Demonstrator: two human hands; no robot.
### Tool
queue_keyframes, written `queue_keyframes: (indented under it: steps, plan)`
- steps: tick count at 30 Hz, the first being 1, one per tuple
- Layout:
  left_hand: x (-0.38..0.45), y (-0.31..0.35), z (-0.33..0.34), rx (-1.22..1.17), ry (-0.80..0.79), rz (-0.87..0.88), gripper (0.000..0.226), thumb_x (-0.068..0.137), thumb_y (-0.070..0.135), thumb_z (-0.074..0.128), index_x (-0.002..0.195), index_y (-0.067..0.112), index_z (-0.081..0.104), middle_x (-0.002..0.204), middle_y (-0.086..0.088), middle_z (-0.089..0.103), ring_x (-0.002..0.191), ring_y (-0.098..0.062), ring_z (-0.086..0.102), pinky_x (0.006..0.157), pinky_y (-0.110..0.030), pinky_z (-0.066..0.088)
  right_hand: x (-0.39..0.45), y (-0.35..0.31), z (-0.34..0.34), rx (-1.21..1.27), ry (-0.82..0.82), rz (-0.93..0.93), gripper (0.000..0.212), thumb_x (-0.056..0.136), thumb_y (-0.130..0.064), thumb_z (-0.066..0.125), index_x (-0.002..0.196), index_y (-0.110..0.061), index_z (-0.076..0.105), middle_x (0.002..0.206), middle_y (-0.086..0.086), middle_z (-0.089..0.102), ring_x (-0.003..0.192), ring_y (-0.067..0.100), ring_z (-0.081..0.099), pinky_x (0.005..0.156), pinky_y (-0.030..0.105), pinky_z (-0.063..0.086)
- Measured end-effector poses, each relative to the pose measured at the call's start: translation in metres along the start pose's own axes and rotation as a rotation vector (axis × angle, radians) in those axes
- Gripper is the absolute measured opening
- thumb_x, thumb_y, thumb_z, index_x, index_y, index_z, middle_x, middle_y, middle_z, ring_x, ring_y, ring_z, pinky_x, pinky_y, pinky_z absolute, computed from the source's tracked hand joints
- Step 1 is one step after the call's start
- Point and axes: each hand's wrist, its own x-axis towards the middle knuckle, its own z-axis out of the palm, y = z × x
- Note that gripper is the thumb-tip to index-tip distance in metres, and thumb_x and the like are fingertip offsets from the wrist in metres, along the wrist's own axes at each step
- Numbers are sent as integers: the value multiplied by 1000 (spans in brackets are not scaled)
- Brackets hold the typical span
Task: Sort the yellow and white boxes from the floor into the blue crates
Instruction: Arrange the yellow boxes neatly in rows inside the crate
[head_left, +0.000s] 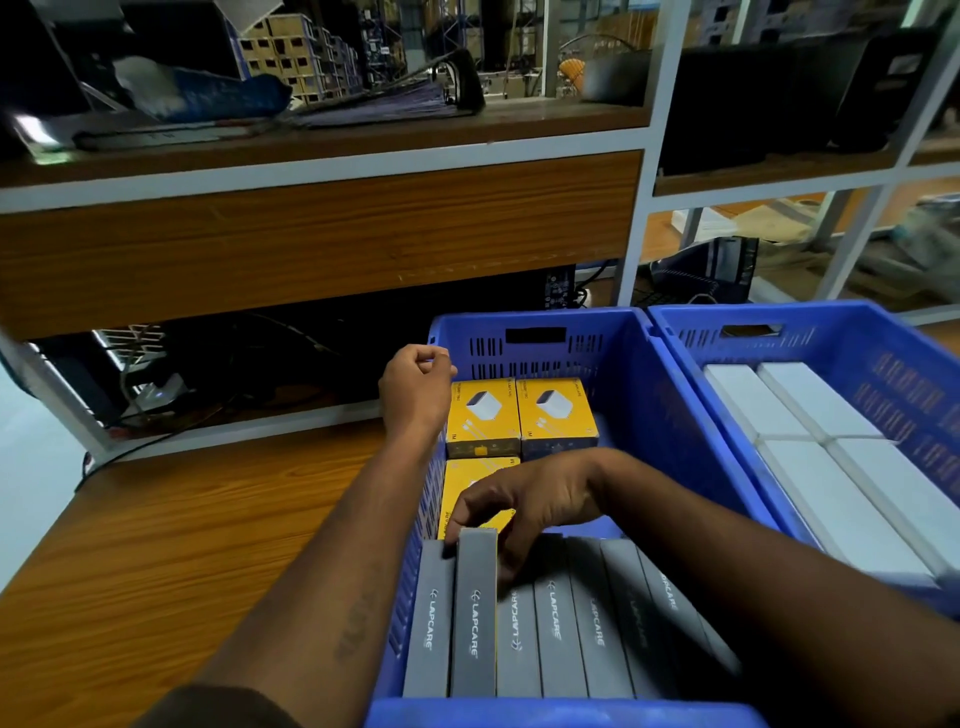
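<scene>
Two blue crates stand side by side on a wooden table. The left crate (654, 415) holds three yellow boxes (483, 415) at its far end and a row of several grey boxes (561, 623) standing on edge at its near end. The right crate (893, 374) holds white boxes (831, 467) lying flat. My right hand (535, 504) reaches across the left crate and pinches the top end of the second grey box from the left (475, 597), which sits slightly higher than its neighbours. My left hand (415, 389), fingers curled with nothing in them, hovers at the left crate's far left corner.
The wooden table (182, 519) extends to the left of the crates. Behind it stands a white-framed shelf unit (322, 156) with a wood panel, papers and files on top. Cables and a dark recess (234, 364) lie under the shelf.
</scene>
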Motion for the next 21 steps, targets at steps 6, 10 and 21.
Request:
queue_keyframes:
  steps: [6,10,21]
  plan:
    - [-2,0,-1,2,7,8,20,104,28,52,114,15,64,100,-2,72,91,-14,65,65,-23,45,2,5,-7,-17,65,-67,49,85,18,60,131,3,54,128,19,55,102,19,60,75,16,53]
    - [-4,2,-2,29,8,34,18,103,28,52,110,16,64,98,-1,72,90,-14,65,64,-23,45,-7,5,-19,-42,94,-134,49,86,19,57,132,4,52,138,21,50,117,16,54,86,19,51]
    - [-11,6,0,99,-147,227,11,102,26,56,105,19,64,96,-3,71,91,-14,66,73,-23,50,-24,0,-37,139,162,-257,42,93,13,54,134,7,46,127,20,54,123,29,52,103,38,45]
